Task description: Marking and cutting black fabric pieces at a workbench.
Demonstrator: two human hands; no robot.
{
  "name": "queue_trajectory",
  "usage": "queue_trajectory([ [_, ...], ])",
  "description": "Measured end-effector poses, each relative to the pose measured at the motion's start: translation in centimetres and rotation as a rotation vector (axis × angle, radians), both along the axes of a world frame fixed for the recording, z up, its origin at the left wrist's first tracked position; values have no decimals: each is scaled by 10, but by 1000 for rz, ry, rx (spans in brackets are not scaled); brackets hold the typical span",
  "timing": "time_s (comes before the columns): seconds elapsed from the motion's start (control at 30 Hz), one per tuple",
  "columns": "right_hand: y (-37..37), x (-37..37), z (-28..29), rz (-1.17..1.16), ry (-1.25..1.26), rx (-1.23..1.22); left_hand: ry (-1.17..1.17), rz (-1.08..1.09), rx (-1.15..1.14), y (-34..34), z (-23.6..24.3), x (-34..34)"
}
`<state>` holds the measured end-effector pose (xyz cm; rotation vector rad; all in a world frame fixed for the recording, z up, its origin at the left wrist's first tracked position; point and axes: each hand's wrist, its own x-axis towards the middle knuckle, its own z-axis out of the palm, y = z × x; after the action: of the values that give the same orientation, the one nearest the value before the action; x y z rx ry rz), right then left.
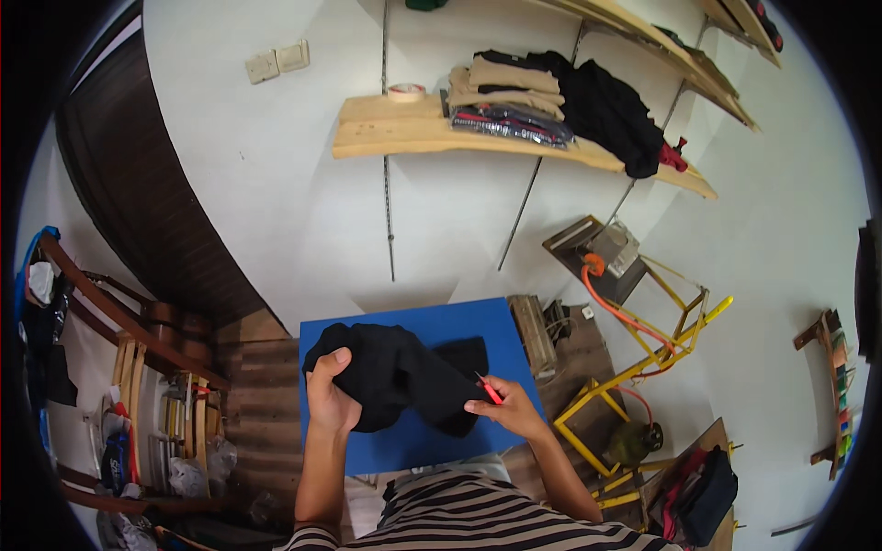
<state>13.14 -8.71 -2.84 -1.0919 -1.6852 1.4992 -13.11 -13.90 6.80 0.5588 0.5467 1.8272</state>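
A black cloth garment (381, 367) is bunched up over the blue tabletop (367, 456), with part of it stretched to the right. My left hand (333, 393) grips its left side, thumb on top and the other fingers hidden behind the cloth. At the right end of the garment, my right hand (505, 408) closes around a small red-handled tool (491, 391) with a thin metal tip. The tip points up and left beside the fabric; its exact kind is too small to tell. My right fingers also meet the edge of the cloth.
Folded clothes (514, 87) and a tape roll (406, 93) rest on a wooden wall shelf (395, 138). Right of the table stand a yellow metal frame (588, 413), an orange hose (611, 303) and a gas cylinder (634, 443). A cluttered rack (138, 340) is at left.
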Motion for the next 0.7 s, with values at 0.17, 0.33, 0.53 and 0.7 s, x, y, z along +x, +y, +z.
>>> queue_trajectory([
  [0.17, 10, 28, 29, -308, 482, -187, -36, 42, -19, 4, 11, 2],
  [0.33, 43, 50, 74, -476, 534, 92, -19, -75, -89, 4, -6, -17],
  [0.53, 82, 84, 119, -498, 527, 280, 188, 11, -184, -5, -7, -33],
  [0.7, 44, 82, 167, -450, 498, 462, 220, -258, -132, -55, -73, -60],
])
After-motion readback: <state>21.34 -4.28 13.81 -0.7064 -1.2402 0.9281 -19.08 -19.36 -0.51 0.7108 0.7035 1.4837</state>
